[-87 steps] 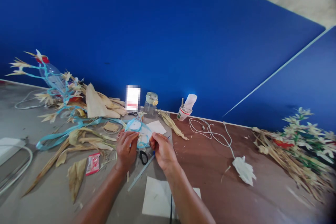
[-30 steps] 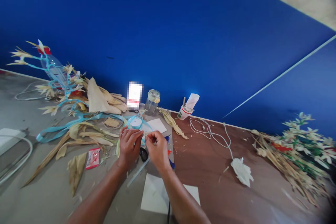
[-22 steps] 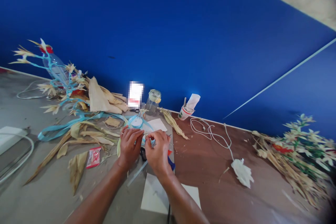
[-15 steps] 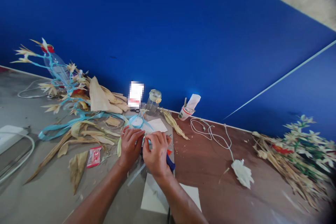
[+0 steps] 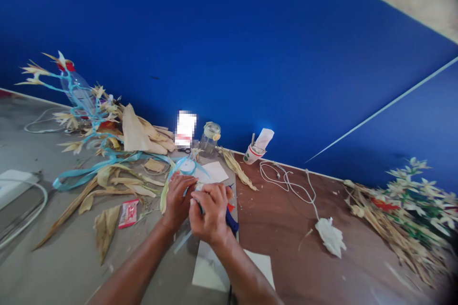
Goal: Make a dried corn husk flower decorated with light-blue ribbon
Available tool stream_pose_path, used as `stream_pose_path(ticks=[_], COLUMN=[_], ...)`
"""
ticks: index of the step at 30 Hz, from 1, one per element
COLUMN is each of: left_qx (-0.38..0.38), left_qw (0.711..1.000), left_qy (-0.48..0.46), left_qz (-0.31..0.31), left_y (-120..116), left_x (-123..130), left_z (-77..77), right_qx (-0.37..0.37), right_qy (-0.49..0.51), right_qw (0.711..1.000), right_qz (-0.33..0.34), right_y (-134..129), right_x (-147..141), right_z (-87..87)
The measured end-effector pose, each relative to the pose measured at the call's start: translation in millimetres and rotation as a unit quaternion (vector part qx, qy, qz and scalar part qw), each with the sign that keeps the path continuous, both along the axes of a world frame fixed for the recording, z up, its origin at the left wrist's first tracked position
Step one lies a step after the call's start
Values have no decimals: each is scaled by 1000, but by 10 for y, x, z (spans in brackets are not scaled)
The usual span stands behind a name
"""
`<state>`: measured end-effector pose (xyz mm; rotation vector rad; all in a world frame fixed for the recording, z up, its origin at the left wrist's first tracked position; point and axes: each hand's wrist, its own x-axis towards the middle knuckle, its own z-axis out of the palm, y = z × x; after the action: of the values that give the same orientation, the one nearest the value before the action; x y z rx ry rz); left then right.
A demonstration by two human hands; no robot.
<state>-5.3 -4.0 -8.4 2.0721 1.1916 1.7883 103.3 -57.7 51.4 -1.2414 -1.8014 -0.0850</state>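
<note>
My left hand (image 5: 179, 200) and my right hand (image 5: 211, 209) are close together over the middle of the table. Both have their fingers curled in a pinch. A bit of light-blue strip, like the ribbon nearby, shows between the fingers; the rest is hidden. Just beyond them lies a roll of light-blue ribbon (image 5: 186, 167), with a small pale husk flower (image 5: 195, 153) behind it. A green-yellow corn husk (image 5: 164, 198) lies beside my left hand. Partly covered by my right hand is a tool with a dark-blue handle (image 5: 232, 223) and an orange-red part.
Dried husks (image 5: 103, 190) and a small red packet (image 5: 128, 213) lie on the left. Husk flowers on light-blue stems lean by a plastic bottle (image 5: 80, 90). At the back stand a glass jar (image 5: 209, 139) and a paper cup (image 5: 254, 153). A white cable (image 5: 286, 183) and flower bunch (image 5: 411, 209) are right.
My right hand has shifted slightly left and down, and its fingers are more curled. My left hand stays almost in place. The things on the table have not moved.
</note>
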Motion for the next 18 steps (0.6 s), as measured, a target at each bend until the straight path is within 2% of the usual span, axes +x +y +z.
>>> stream_pose_path(ticks=[2, 5, 9, 12, 18], left_qx=[-25, -65, -76, -77, -78], left_qw=[999, 996, 993, 991, 991], left_qy=[-28, -61, -82, -84, -77], left_qz=[-5, -21, -48, -67, -83], left_y=[17, 36, 38, 33, 18], left_x=[13, 36, 61, 71, 87], left_z=[-12, -38, -65, -71, -51], right_qx=[-8, -84, -196, -223, -189], right_qy=[70, 192, 316, 305, 229], right_qw=[997, 977, 928, 925, 955], right_qz=[-15, -36, 27, 45, 27], right_y=[26, 126, 250, 262, 198], right_x=[45, 144, 251, 263, 190], right_z=[28, 58, 58, 70, 124])
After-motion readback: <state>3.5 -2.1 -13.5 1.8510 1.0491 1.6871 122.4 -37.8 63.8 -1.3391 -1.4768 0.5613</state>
